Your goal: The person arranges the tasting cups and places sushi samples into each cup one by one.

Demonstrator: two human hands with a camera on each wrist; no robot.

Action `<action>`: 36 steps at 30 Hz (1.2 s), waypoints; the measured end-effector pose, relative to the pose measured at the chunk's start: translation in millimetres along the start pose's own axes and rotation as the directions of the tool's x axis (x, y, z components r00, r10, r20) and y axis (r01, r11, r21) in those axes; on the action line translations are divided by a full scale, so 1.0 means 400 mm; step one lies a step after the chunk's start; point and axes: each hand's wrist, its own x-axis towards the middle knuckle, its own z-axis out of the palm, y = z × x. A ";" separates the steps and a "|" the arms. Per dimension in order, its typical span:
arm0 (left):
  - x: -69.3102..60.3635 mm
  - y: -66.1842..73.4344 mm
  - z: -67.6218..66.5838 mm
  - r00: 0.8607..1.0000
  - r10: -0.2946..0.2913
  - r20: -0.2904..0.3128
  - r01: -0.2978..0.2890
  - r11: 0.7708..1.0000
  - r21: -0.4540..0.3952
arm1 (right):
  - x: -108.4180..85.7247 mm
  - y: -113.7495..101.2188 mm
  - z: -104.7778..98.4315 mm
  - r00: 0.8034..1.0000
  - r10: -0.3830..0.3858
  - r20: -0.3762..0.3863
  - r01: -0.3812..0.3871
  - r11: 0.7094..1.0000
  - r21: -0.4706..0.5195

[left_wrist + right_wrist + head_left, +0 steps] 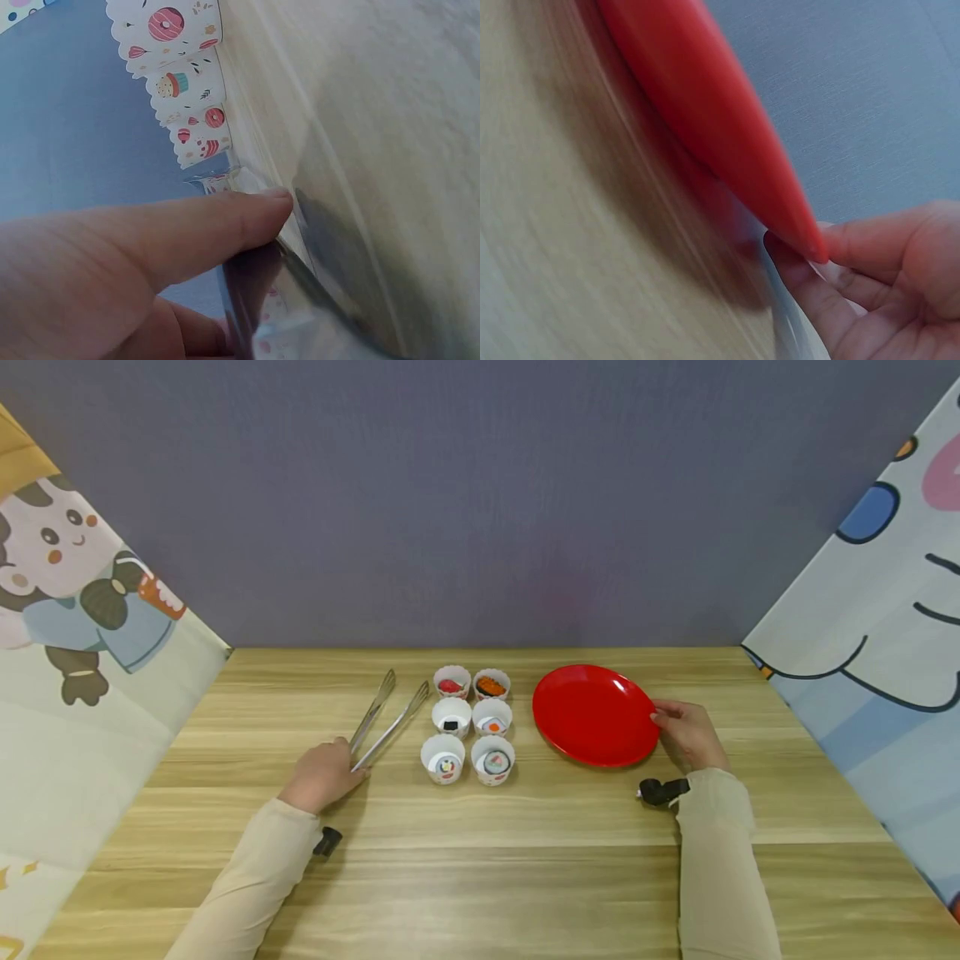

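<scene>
My left hand grips a pair of metal tongs near the handle end, and their two arms spread apart toward the paper cups. In the left wrist view the thumb lies along the metal. At the right, my right hand pinches the rim of a red plate between thumb and fingers. The right wrist view has the plate edge-on, its held rim tilted up off the table. Between the hands stand several paper cups, among them one with orange-topped sushi and one with a black-wrapped piece.
The cups form two columns; the front pair, a left cup and a right cup, hold round sushi pieces. A grey panel rises behind the wooden table. Printed cartoon sheets flank both sides.
</scene>
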 end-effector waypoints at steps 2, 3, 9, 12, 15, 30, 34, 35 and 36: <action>0.001 0.000 0.001 1.000 0.007 -0.002 -0.007 1.000 0.000 | -0.001 -0.003 0.001 1.000 0.002 0.001 -0.002 1.000 -0.004; 0.001 -0.001 0.002 1.000 0.008 -0.003 -0.008 1.000 -0.004 | -0.002 -0.004 0.002 1.000 0.001 0.001 -0.001 1.000 -0.003; -0.001 -0.005 0.003 1.000 0.001 0.010 -0.001 1.000 -0.024 | -0.001 0.001 0.002 1.000 -0.030 0.002 0.030 0.998 0.052; -0.001 -0.007 0.005 1.000 0.003 0.009 -0.003 1.000 -0.023 | 0.001 0.005 -0.001 0.999 -0.043 -0.002 0.043 0.995 0.092; 0.001 -0.008 0.007 1.000 0.005 0.007 -0.004 1.000 -0.018 | 0.002 0.008 -0.001 0.999 -0.040 -0.006 0.040 0.995 0.089; 0.005 -0.011 0.006 1.000 -0.017 0.008 0.017 1.000 -0.001 | 0.011 0.006 0.007 1.000 -0.004 0.000 0.004 1.000 0.029; 0.003 -0.009 0.002 0.999 -0.037 0.003 0.037 0.999 -0.015 | 0.012 0.010 0.005 1.000 -0.002 0.004 0.001 0.997 0.075; 0.002 -0.009 0.000 0.999 -0.037 0.000 0.037 0.999 -0.020 | 0.011 0.013 0.004 1.000 -0.003 0.000 0.003 0.994 0.106; 0.002 -0.009 -0.003 0.999 -0.038 -0.004 0.038 0.999 -0.019 | 0.010 0.015 0.001 1.000 -0.007 -0.008 0.008 0.992 0.122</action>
